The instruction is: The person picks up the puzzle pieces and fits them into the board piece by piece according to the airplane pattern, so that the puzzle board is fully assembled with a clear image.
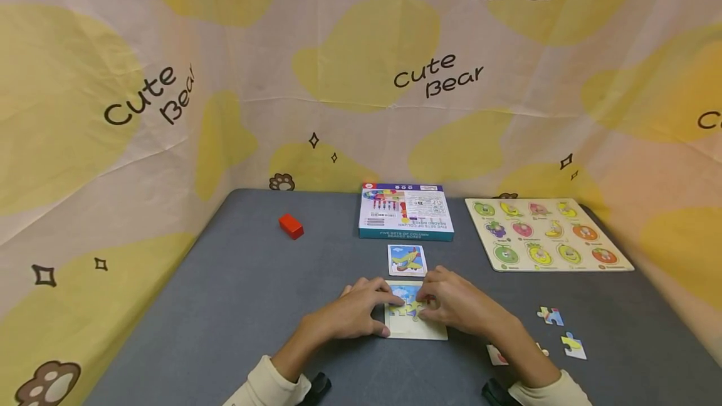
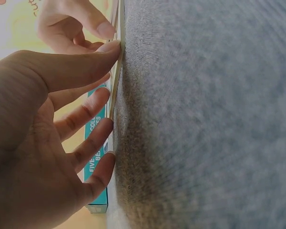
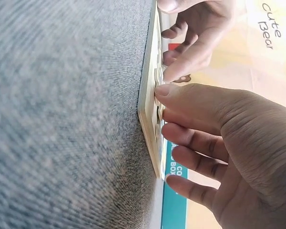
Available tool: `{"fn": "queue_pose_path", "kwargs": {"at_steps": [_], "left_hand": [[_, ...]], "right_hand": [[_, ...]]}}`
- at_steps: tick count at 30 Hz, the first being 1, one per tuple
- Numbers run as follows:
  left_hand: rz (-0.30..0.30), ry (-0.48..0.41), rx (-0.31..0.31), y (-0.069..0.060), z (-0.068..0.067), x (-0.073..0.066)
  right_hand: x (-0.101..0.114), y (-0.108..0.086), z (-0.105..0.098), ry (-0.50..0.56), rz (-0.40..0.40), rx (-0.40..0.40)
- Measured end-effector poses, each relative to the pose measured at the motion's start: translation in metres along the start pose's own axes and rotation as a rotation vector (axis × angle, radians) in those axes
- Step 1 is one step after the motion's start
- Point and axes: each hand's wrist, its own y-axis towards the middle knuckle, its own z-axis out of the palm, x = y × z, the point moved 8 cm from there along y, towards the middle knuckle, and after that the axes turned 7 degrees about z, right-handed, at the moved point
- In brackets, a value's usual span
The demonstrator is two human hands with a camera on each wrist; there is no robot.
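A wooden puzzle board (image 1: 417, 329) lies flat in the middle of the table, its upper part filled with blue and yellow pieces. My left hand (image 1: 355, 309) rests at its left side, index finger over the pieces and thumb by the lower left corner. In the left wrist view the fingers of that left hand (image 2: 52, 124) are spread along the board's edge. My right hand (image 1: 459, 302) pinches a yellow puzzle piece (image 1: 415, 310) on the board between thumb and fingers, which partly cover it. Above the board is a picture card (image 1: 407, 260) of a yellow airplane.
Loose puzzle pieces (image 1: 573, 346) lie to the right, some partly under the right forearm. Behind the card lies a boxed set (image 1: 406, 213). A fruit board (image 1: 549, 235) is at the back right, a red block (image 1: 291, 226) at the back left. Printed cloth hangs behind.
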Motion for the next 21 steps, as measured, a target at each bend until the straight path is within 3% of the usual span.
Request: {"fn": "queue_pose_path", "kwargs": {"at_steps": [4,9,16,21], "left_hand": [[-0.025,0.007,0.005,-0.003,-0.005,-0.010],[-0.068,0.019,0.021,-0.003,-0.005,-0.010],[-0.049,0.018,0.011,-0.003,-0.006,-0.012],[-0.068,0.006,0.016,-0.004,-0.005,-0.011]], "right_hand": [[0.000,0.000,0.001,0.008,0.009,0.008],[0.000,0.000,0.001,0.045,0.017,0.010],[0.005,0.001,0.004,0.029,-0.028,0.021],[0.005,0.001,0.005,0.018,-0.020,0.049]]}}
